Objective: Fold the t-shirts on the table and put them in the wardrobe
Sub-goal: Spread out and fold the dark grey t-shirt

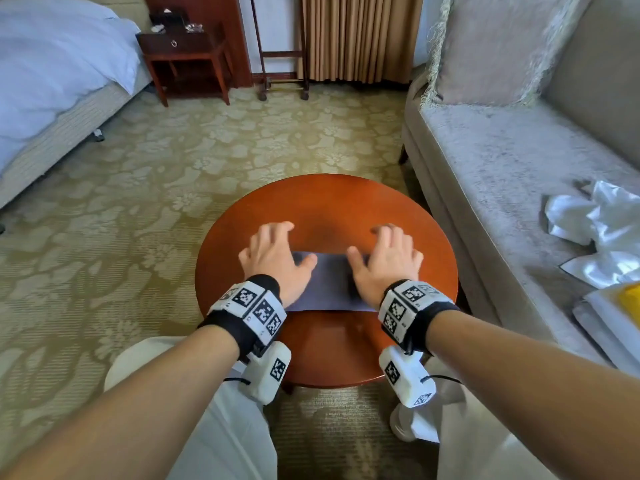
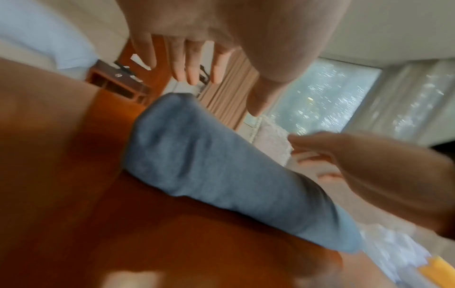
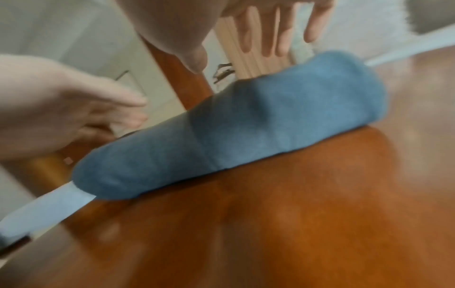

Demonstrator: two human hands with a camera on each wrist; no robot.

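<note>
A folded grey-blue t-shirt [image 1: 330,282] is lying as a compact rectangle on the round wooden table [image 1: 325,199], slightly toward the person's side of centre. The person is seated at the near edge of the table, with both forearms reaching forward and a tracking band with a camera unit strapped at each wrist.

The left hand [image 1: 273,259] is positioned over the left end of the t-shirt, palm down, fingers spread and extending forward beyond the far edge of the cloth. The right hand [image 1: 384,261] is mirroring it over the right end, fingers likewise spread and relaxed. Neither hand is gripping anything. The two wrist views are showing the palms raised just above the fabric, with a gap visible between the straight fingers [image 2: 181,64] and the cloth; both views are motion-blurred, so whether any part of either hand is grazing the t-shirt cannot be determined.

A grey sofa [image 1: 512,168] is standing just beside the table on the right, carrying a fringed cushion [image 1: 498,46] and crumpled white plastic packaging [image 1: 602,220] on its seat. A bed [image 1: 52,81] with white linen is occupying the far left, with a dark wooden nightstand [image 1: 187,57] next to it. Tan curtains [image 1: 356,36] are hanging at the far wall. Patterned carpet [image 1: 173,161] is covering the floor.
</note>
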